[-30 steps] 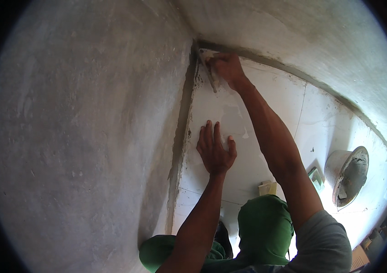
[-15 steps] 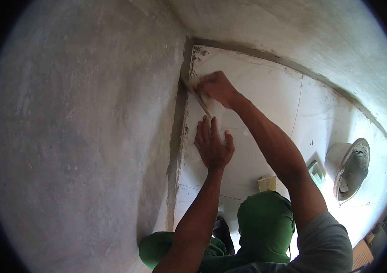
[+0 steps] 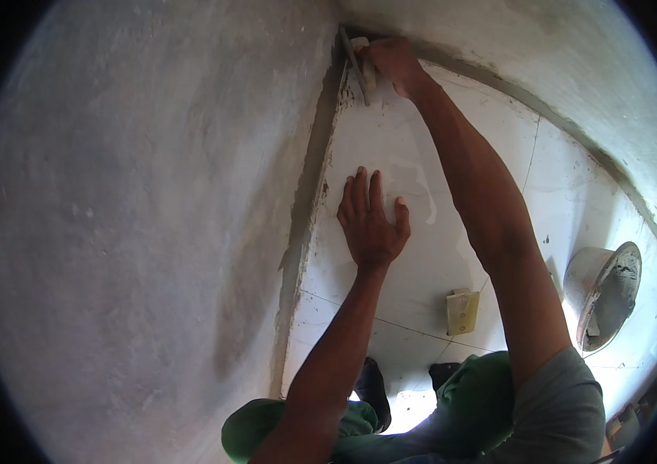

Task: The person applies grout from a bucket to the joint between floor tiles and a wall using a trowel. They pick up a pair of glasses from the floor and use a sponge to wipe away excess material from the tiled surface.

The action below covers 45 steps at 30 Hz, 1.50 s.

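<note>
In the far corner, where the two walls meet, my right hand [image 3: 396,63] is closed round the pale handle of a plastering trowel [image 3: 354,66]. Its flat blade is tilted and seen nearly edge-on against the foot of the left wall. My left hand [image 3: 373,228] rests palm down on the white tiled floor [image 3: 440,255], fingers stretched forward and thumb apart, holding nothing. Along the left wall's foot, beside the tile edge, runs a darker grey strip of mortar [image 3: 309,182]. Dark crumbs lie on the tile edge near the corner.
A bucket [image 3: 585,280], tipped on its side with grey mortar inside, lies at the right. A yellowish block [image 3: 463,312] sits on the tiles between my arms. Bare grey walls rise at the left [image 3: 135,216] and far side. My dark shoes [image 3: 373,394] show below.
My right hand has moved the trowel away from me along the left wall into the far corner. My left hand stays flat on the floor. My view and body have shifted slightly.
</note>
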Tool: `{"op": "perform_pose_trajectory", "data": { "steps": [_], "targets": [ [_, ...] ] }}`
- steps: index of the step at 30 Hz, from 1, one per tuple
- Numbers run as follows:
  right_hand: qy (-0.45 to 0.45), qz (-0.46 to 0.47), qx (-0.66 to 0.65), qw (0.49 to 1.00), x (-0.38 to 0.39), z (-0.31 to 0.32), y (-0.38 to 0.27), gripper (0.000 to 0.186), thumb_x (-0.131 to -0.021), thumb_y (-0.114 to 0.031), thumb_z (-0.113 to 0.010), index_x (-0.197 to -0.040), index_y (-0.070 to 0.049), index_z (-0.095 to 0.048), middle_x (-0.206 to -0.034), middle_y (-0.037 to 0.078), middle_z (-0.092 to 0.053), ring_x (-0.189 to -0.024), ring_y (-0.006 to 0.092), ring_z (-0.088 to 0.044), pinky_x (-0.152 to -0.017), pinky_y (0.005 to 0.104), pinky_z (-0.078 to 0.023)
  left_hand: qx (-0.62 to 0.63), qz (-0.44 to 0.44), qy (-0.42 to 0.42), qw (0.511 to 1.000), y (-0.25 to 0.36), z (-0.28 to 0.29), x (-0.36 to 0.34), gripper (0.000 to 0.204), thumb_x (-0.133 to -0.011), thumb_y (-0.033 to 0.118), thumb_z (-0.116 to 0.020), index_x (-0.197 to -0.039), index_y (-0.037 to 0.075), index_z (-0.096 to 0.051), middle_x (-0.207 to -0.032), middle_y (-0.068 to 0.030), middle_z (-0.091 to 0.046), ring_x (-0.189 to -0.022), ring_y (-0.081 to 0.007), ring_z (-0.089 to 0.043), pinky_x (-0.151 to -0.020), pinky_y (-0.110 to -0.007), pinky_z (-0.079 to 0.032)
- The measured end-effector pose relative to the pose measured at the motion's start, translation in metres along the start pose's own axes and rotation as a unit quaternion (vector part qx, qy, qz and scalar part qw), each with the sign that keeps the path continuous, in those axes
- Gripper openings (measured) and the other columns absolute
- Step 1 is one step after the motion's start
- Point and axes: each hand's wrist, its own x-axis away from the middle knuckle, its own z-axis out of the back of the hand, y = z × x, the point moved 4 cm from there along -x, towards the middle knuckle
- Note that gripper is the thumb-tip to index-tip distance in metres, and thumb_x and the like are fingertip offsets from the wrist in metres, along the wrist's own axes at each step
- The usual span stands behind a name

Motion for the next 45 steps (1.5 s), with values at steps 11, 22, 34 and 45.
{"op": "perform_pose_trajectory", "data": {
  "steps": [11, 22, 34, 45],
  "targets": [
    [-0.058, -0.15, -0.112, 0.98, 0.128, -0.054, -0.091, 0.027, -0.094, -0.015, -0.078, -0.074, 0.003, -0.072, -0.067, 0.003, -0.063, -0.062, 0.0131, -0.054, -0.057, 0.0376, -0.043, -0.012, -0.002, 0.065, 0.998, -0.023, 0.014, 0.02, 0.055, -0.107, 0.034, -0.057, -0.154, 0.006, -0.056, -0.163, -0.0191, -0.051, -0.154, -0.0414, -0.044, -0.124, -0.058, -0.034],
    [0.195, -0.121, -0.099, 0.968, 0.082, -0.058, -0.091, 0.032, -0.094, -0.022, -0.077, -0.106, 0.007, -0.077, -0.099, 0.02, -0.081, -0.094, 0.0344, -0.079, -0.084, 0.0435, -0.06, -0.025, 0.078, -0.037, 0.996, 0.062, -0.011, 0.18, 0.053, -0.111, 0.029, -0.046, -0.159, 0.008, -0.051, -0.168, -0.0176, -0.045, -0.155, -0.0465, -0.04, -0.12, -0.067, -0.033],
    [0.105, -0.164, -0.191, 0.962, 0.081, -0.02, -0.072, 0.026, -0.095, -0.02, -0.078, -0.102, 0.005, -0.079, -0.087, 0.01, -0.077, -0.075, 0.0142, -0.064, -0.07, 0.0364, -0.053, -0.055, 0.084, -0.015, 0.995, 0.056, -0.01, 0.18, 0.052, -0.109, 0.031, -0.051, -0.157, 0.013, -0.054, -0.167, -0.0137, -0.049, -0.154, -0.041, -0.043, -0.12, -0.061, -0.034],
    [-0.023, -0.121, -0.119, 0.985, 0.12, -0.045, -0.084, 0.029, -0.094, -0.022, -0.078, -0.092, 0.007, -0.077, -0.078, 0.008, -0.071, -0.072, 0.0137, -0.059, -0.07, 0.0374, -0.051, -0.056, 0.083, -0.031, 0.994, 0.053, -0.008, 0.18, 0.052, -0.112, 0.034, -0.045, -0.158, 0.009, -0.05, -0.167, -0.0184, -0.046, -0.154, -0.046, -0.041, -0.119, -0.064, -0.032]
  ]
}}
